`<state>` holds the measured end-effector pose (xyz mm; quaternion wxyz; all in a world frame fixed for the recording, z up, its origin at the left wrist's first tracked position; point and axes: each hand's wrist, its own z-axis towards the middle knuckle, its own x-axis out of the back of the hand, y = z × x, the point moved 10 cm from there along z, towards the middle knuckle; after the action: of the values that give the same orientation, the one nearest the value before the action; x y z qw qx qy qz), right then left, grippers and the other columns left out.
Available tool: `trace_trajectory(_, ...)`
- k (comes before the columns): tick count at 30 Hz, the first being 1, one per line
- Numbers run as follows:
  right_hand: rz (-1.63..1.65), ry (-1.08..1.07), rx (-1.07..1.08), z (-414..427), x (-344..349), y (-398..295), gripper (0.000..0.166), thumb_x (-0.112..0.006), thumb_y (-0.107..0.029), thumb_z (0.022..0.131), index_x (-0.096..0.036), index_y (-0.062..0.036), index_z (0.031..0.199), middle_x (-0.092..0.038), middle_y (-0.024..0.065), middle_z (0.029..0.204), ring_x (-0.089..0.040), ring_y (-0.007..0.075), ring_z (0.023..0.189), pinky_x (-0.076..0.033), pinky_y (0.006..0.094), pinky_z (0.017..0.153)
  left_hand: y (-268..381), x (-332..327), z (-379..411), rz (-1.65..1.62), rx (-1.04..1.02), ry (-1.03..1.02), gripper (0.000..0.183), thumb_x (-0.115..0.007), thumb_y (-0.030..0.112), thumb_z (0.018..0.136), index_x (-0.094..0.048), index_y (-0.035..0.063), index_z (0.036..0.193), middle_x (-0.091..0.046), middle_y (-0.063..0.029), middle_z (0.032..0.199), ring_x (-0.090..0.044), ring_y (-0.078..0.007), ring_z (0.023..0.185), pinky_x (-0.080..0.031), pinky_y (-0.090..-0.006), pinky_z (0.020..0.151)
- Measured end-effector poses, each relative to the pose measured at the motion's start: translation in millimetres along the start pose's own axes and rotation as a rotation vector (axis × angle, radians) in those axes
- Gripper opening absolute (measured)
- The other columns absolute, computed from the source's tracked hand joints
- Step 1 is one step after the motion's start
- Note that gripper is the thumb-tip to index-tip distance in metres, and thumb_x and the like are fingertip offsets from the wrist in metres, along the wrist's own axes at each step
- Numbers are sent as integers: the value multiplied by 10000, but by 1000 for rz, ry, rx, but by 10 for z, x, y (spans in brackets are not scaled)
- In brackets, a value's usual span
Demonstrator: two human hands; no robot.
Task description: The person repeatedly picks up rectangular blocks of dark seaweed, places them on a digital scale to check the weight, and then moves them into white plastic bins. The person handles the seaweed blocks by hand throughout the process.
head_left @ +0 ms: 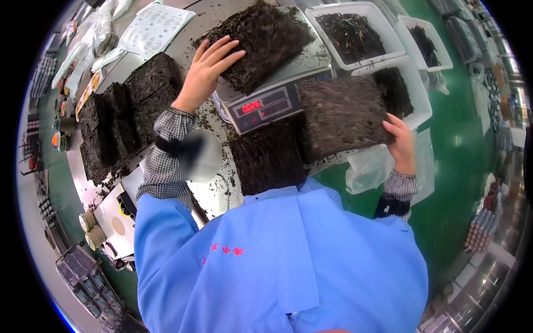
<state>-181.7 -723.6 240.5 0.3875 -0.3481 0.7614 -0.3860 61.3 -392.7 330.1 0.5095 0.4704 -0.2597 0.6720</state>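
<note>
Dark dried seaweed sheets, seemingly a stack point(266, 41), lie over the metal pan of a digital scale point(270, 108) with a lit red display. My left hand point(210, 64) rests on their left edge, fingers spread. In my right hand point(400, 135) is another dark seaweed sheet point(343, 114), gripped at its right edge and blurred; it overlaps the scale's right end and a white tub. Below the scale, close to my chest, sits a seaweed stack point(268, 156). More seaweed stacks point(129, 110) lie to the left of my left forearm.
White plastic tubs point(395, 56) holding seaweed pieces stand at the right. Printed sheets point(156, 27) and clear bags lie at the upper left. Seaweed crumbs litter the metal table point(214, 195). Clear plastic bags point(368, 168) hang by the table's right edge. Spools point(93, 237) are at the lower left.
</note>
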Motion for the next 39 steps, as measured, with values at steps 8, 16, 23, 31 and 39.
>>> trace_trajectory(8, 203, -84, -140, 199, -609, 241, 308, -501, -119, 889, -547, 54, 1140, -642, 121, 1012, -631, 195, 886, -507, 312, 789, 1244, -318, 0, -442, -220, -133, 688, -527, -131, 658, -457, 96, 1303, -467, -123, 1335, -368, -281, 1293, -214, -475, 1097)
trace_trajectory(16, -787, -51, -64, 361, -692, 1256, 548, -707, -380, 761, -579, 31, 1101, -632, 98, 804, -605, 189, 711, -498, 305, 643, -210, -408, -358, -2030, 836, 552, 174, -562, -6, 872, -602, -4, 1041, -642, -99, 1056, -623, -189, 947, -512, -319, 817)
trace_trajectory(23, -1201, -116, 143, -33, -1208, 1809, 519, -730, -357, 691, -585, -8, 1048, -586, 106, 876, -591, 258, 780, -476, 356, 677, -52, 302, -17, -260, 68, 320, 472, -557, -75, 797, -551, 126, 1224, -579, -42, 1217, -486, -239, 1204, -347, -435, 1040)
trace_trajectory(31, -1115, -40, 203, -57, -1136, 1697, 328, -712, -212, 727, -591, -30, 972, -576, 67, 836, -576, 192, 696, -477, 308, 629, -113, -249, -320, 273, 3, -110, 696, -545, -40, 744, -357, 165, 1382, -280, 2, 1470, -137, -239, 1393, -100, -528, 1124)
trace_trajectory(39, -1091, -96, 215, -1, -1178, 1690, 356, -727, -242, 724, -594, -27, 975, -572, 68, 823, -569, 186, 677, -474, 304, 619, 253, -286, -428, -57, 130, -54, 771, -707, 239, 719, -336, 133, 1387, -307, -25, 1459, -179, -240, 1384, -83, -501, 1124)
